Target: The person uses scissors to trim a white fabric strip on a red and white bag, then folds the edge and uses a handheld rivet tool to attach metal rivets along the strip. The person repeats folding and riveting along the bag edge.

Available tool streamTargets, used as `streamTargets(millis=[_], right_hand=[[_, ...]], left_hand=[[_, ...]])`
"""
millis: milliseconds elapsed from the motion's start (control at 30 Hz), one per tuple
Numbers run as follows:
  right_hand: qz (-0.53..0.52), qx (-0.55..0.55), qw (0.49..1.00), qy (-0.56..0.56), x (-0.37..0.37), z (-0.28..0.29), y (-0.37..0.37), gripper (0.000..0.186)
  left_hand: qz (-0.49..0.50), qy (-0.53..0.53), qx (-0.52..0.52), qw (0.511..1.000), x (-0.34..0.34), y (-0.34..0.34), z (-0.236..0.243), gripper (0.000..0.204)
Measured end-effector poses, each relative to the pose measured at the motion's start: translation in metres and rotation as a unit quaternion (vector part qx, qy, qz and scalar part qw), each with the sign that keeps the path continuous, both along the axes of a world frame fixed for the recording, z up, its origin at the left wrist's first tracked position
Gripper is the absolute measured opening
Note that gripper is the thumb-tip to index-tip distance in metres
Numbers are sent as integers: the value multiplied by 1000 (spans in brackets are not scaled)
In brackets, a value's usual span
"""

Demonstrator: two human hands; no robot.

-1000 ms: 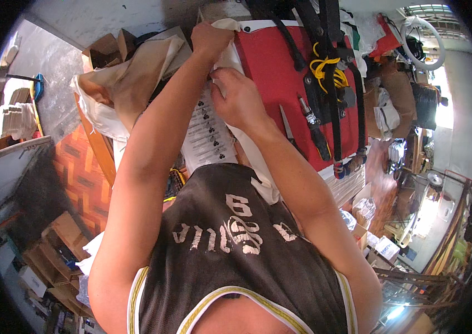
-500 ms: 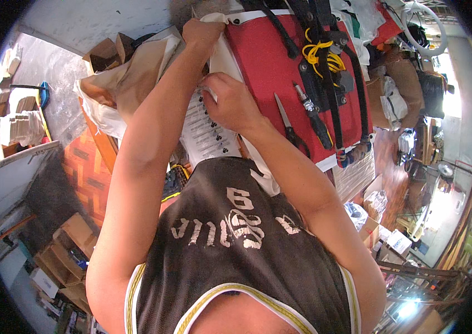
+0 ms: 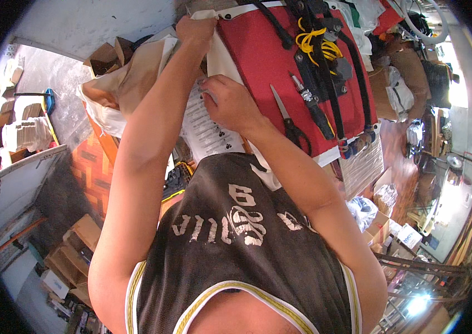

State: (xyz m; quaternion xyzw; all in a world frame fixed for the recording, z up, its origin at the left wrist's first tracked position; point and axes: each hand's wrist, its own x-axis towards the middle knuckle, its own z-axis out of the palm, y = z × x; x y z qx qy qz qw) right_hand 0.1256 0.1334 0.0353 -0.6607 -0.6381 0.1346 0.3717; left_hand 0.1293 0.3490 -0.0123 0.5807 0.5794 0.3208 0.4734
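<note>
My left hand (image 3: 196, 32) is closed on the folded edge of a cream fabric (image 3: 222, 55), at the far end of a red panel (image 3: 252, 53). Nearer to me, my right hand (image 3: 229, 101) has its fingers curled together beside the fabric's edge; whatever its fingertips hold is hidden. They are over the upper part of a white sheet in clear plastic (image 3: 205, 136), which carries rows of small black pieces. To the right of my right hand, black-handled scissors (image 3: 291, 125) and a screwdriver-like tool with a dark handle (image 3: 316, 114) lie on the red panel.
Black straps (image 3: 352, 61) and a bundle of yellow cord (image 3: 327, 50) lie across the red panel. Brown-and-cream cloth (image 3: 130, 83) is heaped on the left, near an open cardboard box (image 3: 108, 58). A black tool case with yellow edges (image 3: 177, 178) sits below my left forearm.
The view has shifted slightly, so the panel and its tools appear a little farther left. Both hands keep nearly the same pose and place at the fabric.
</note>
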Motion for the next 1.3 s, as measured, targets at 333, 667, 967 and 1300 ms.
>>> streamTargets(millis=[333,667,967,1300], right_hand=[[1,20,1000,9,-1,-4,-5,17],[9,35,999,23,-6,-1,-9,15],[-185,-136,950,-213,87,69,-67,21],[-249,-329,829,-377,70,82,-91,44]], left_hand=[[-104,45,131,985,-13,6,2,59],[-167,-101,-71,978,-26,23,27,38],[-375,18,143,916,-30,51,16,27],[-512,261,215,789,18,75,36,31]])
